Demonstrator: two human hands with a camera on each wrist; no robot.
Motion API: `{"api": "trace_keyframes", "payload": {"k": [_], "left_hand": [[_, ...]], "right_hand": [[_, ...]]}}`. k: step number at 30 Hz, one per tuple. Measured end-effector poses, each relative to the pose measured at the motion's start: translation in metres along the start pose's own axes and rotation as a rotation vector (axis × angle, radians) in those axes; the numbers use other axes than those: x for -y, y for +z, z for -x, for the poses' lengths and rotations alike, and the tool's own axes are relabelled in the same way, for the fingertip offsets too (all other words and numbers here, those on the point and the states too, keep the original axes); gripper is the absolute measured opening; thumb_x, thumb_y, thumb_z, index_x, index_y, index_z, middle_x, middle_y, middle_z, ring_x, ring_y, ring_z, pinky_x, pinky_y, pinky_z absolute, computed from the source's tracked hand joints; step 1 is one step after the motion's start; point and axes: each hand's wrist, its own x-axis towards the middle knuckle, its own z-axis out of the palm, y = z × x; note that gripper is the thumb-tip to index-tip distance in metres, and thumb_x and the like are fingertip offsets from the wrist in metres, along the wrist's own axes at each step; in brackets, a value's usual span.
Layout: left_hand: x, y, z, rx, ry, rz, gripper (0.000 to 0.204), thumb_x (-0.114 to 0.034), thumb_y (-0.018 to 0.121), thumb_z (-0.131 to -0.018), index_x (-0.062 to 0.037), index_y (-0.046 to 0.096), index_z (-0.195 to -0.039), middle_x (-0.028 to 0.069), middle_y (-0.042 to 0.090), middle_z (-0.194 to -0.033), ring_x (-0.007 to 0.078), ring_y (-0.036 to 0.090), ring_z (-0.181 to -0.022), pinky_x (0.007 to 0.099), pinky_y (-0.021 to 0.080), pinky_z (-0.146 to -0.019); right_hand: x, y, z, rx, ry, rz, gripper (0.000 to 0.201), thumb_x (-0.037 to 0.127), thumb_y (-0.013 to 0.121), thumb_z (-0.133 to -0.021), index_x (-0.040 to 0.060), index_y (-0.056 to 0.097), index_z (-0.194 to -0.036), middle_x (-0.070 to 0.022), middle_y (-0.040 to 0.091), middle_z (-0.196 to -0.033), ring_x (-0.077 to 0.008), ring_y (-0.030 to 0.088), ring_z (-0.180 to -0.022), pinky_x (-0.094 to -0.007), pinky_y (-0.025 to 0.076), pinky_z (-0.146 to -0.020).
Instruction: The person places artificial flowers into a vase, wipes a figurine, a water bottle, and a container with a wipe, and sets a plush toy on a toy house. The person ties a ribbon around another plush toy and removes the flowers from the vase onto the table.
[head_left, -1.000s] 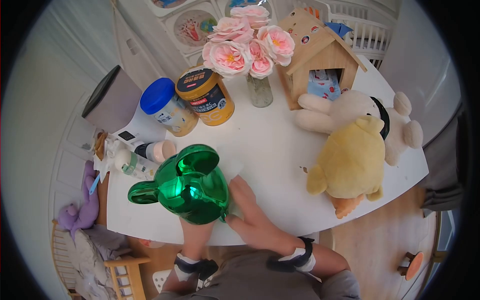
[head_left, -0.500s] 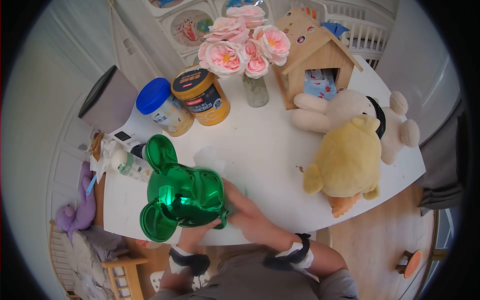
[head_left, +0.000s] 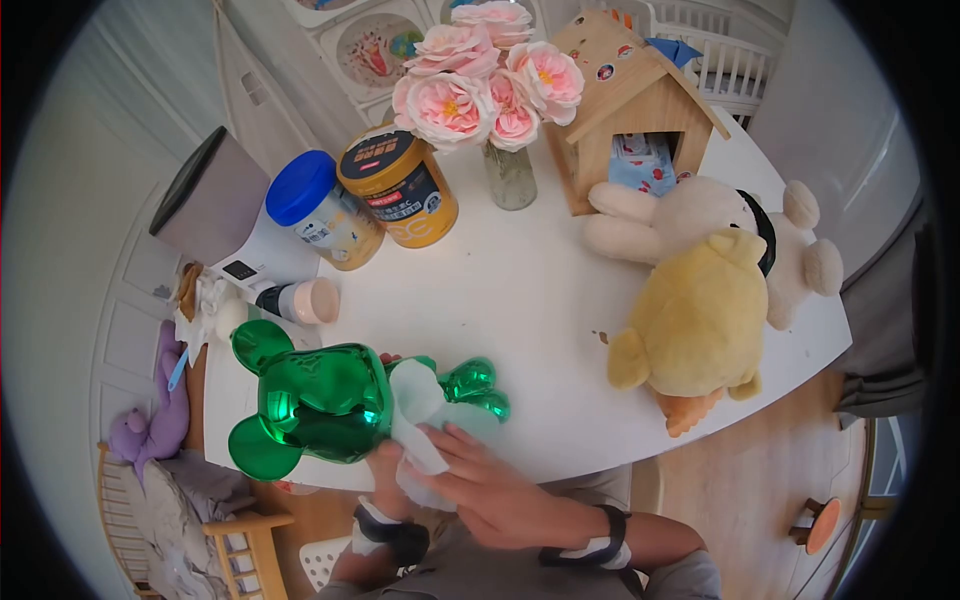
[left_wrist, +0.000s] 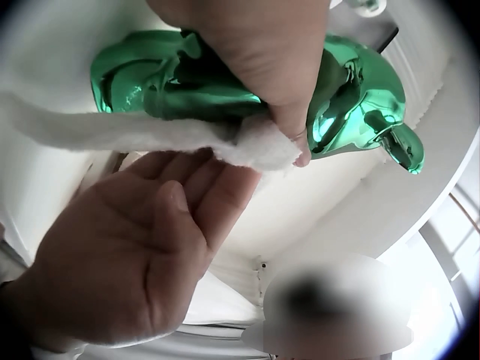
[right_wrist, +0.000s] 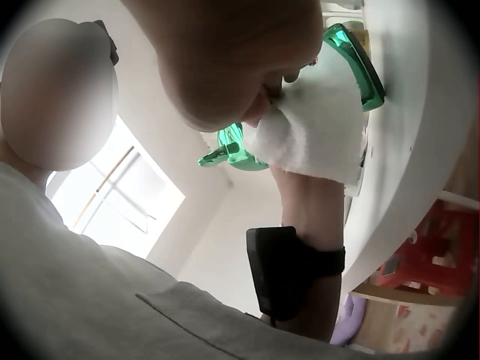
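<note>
A shiny green bear figurine point(head_left: 325, 395) is tipped on its side above the front left of the table, round-eared head to the left and legs to the right. My left hand point(head_left: 388, 478) grips it around the body below the head; in the left wrist view that hand point(left_wrist: 255, 52) covers its middle. A soft white wipe point(head_left: 418, 405) drapes across the body. My right hand point(head_left: 500, 490) lies over the wipe with fingers extended. From the left wrist, the right palm point(left_wrist: 127, 262) shows, its fingertips touching the wipe point(left_wrist: 262, 142), which bunches beside a left fingertip.
On the white table point(head_left: 540, 350) stand a blue-lidded tub point(head_left: 325, 215), an orange tub point(head_left: 405, 190), a vase of pink roses point(head_left: 512, 175), a wooden house point(head_left: 625, 110) and a grey-and-white appliance point(head_left: 215, 200). A yellow plush point(head_left: 695, 310) and a cream plush point(head_left: 690, 215) lie right.
The figurine has turned and moved left, its legs now showing to the right. My right hand has come over its body with the wipe spread; my left hand keeps its hold.
</note>
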Motion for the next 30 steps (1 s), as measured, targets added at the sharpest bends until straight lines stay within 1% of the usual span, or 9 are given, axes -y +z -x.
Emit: {"api": "trace_keyframes", "payload": {"k": [2,4,7,14,17,20,22,26,30], "left_hand": [[0.002,0.007,0.000,0.004,0.000,0.000,0.071,-0.036,0.076,-0.085,-0.0002,0.045,-0.139,0.0098,0.054,-0.134,0.0217,0.053,-0.119,0.0369,0.045,-0.101],[0.006,0.015,0.010,0.015,-0.001,0.005,0.071,-0.036,0.076,-0.086,-0.0002,0.045,-0.139,0.0097,0.054,-0.134,0.0216,0.053,-0.119,0.0369,0.045,-0.101],[0.007,0.031,0.010,0.021,0.000,-0.001,0.071,-0.036,0.076,-0.086,-0.0002,0.045,-0.139,0.0096,0.054,-0.134,0.0216,0.053,-0.119,0.0369,0.045,-0.101],[0.006,0.056,0.007,0.043,0.005,-0.015,0.071,-0.035,0.075,-0.086,-0.0003,0.044,-0.140,0.0095,0.054,-0.134,0.0214,0.053,-0.119,0.0369,0.044,-0.102],[0.001,0.040,0.018,0.045,0.008,-0.016,0.071,-0.035,0.075,-0.086,-0.0003,0.044,-0.140,0.0094,0.053,-0.135,0.0213,0.053,-0.119,0.0369,0.044,-0.102],[0.000,0.059,0.007,0.051,0.016,-0.019,0.071,-0.035,0.075,-0.086,-0.0004,0.044,-0.140,0.0093,0.053,-0.135,0.0213,0.053,-0.119,0.0369,0.044,-0.102],[-0.003,0.054,0.008,0.060,0.022,-0.020,0.071,-0.035,0.075,-0.087,-0.0004,0.044,-0.140,0.0093,0.053,-0.135,0.0212,0.053,-0.119,0.0369,0.044,-0.102],[-0.017,-0.008,0.021,0.076,0.031,-0.017,0.071,-0.035,0.075,-0.087,-0.0004,0.043,-0.141,0.0092,0.053,-0.135,0.0211,0.053,-0.119,0.0369,0.044,-0.102],[-0.023,0.091,-0.039,0.091,0.045,-0.015,0.071,-0.035,0.075,-0.087,-0.0004,0.043,-0.141,0.0091,0.052,-0.136,0.0211,0.053,-0.119,0.0369,0.044,-0.102]], "right_hand": [[-0.005,-0.001,0.003,0.103,-0.014,0.204,0.049,-0.005,0.052,-0.081,-0.0044,0.050,-0.130,-0.0218,0.044,-0.142,-0.0438,0.023,-0.146,-0.0533,0.028,-0.117],[-0.018,0.006,0.009,-0.006,-0.095,0.461,0.042,0.003,0.058,-0.081,-0.0025,0.056,-0.123,-0.0200,0.050,-0.137,-0.0431,0.030,-0.143,-0.0557,0.028,-0.116],[-0.015,0.011,-0.002,-0.101,-0.054,0.503,0.040,0.010,0.060,-0.082,-0.0028,0.057,-0.120,-0.0205,0.052,-0.133,-0.0441,0.034,-0.141,-0.0572,0.030,-0.115],[-0.015,0.017,-0.018,-0.079,-0.020,0.624,0.045,0.017,0.059,-0.082,-0.0077,0.055,-0.119,-0.0252,0.052,-0.126,-0.0421,0.047,-0.126,-0.0567,0.036,-0.111],[-0.013,0.010,-0.032,-0.186,0.009,0.626,0.048,0.014,0.060,-0.079,-0.0096,0.054,-0.120,-0.0255,0.053,-0.122,-0.0419,0.050,-0.117,-0.0537,0.039,-0.108],[-0.016,-0.001,-0.042,-0.315,0.085,0.407,0.043,0.007,0.056,-0.080,-0.0094,0.054,-0.120,-0.0247,0.053,-0.121,-0.0430,0.051,-0.115,-0.0495,0.041,-0.106],[-0.019,-0.013,-0.050,-0.322,0.165,-0.006,0.036,0.002,0.051,-0.085,-0.0067,0.055,-0.120,-0.0232,0.055,-0.122,-0.0414,0.052,-0.115,-0.0447,0.042,-0.105],[-0.027,-0.030,-0.058,-0.216,0.209,-0.083,0.029,0.002,0.044,-0.093,-0.0028,0.056,-0.119,-0.0188,0.059,-0.118,-0.0370,0.053,-0.114,-0.0425,0.044,-0.099],[-0.028,-0.036,-0.054,-0.242,0.267,-0.148,0.027,0.004,0.043,-0.095,-0.0027,0.057,-0.116,-0.0188,0.059,-0.118,-0.0365,0.054,-0.110,-0.0435,0.045,-0.096]]}}
